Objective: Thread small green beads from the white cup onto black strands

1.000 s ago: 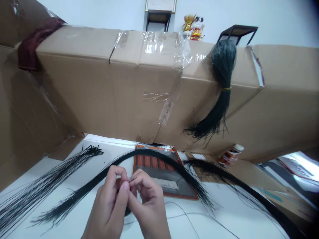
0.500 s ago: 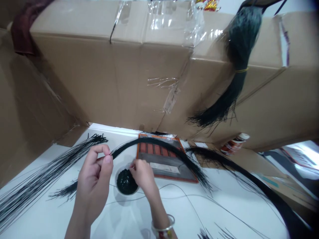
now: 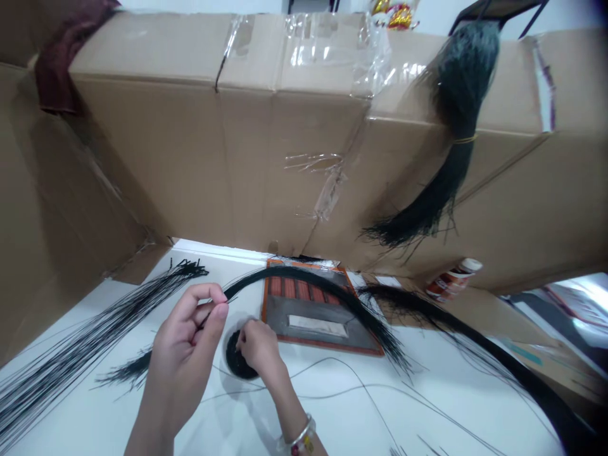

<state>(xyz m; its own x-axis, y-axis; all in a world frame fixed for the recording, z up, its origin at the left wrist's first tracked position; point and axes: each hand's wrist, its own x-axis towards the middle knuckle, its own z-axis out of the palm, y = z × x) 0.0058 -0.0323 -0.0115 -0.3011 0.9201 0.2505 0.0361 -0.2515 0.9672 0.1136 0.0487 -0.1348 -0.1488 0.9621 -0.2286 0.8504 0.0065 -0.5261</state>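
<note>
My left hand (image 3: 185, 358) is closed around a bundle of thin dark strands (image 3: 294, 272), its thumb and index finger pinched at the near end. The bundle arcs to the right, and its other frayed end shows at the lower left of the hand. My right hand (image 3: 260, 348) has its fingertips pressed together over a small round bowl (image 3: 237, 364) filled with something dark and shiny. What those fingertips hold, if anything, is too small to make out.
Loose strands (image 3: 114, 316) lie at the left, a thick dark bundle (image 3: 494, 348) at the right. A tied bundle (image 3: 460, 114) hangs over the cardboard wall (image 3: 247, 164). An orange-edged picture board (image 3: 318, 326) and a red bottle (image 3: 453, 280) are behind the bowl.
My left hand has shifted slightly right, its pinch still closed. My right hand has moved a little left and down, further over the bowl. The whole view has tilted slightly.
</note>
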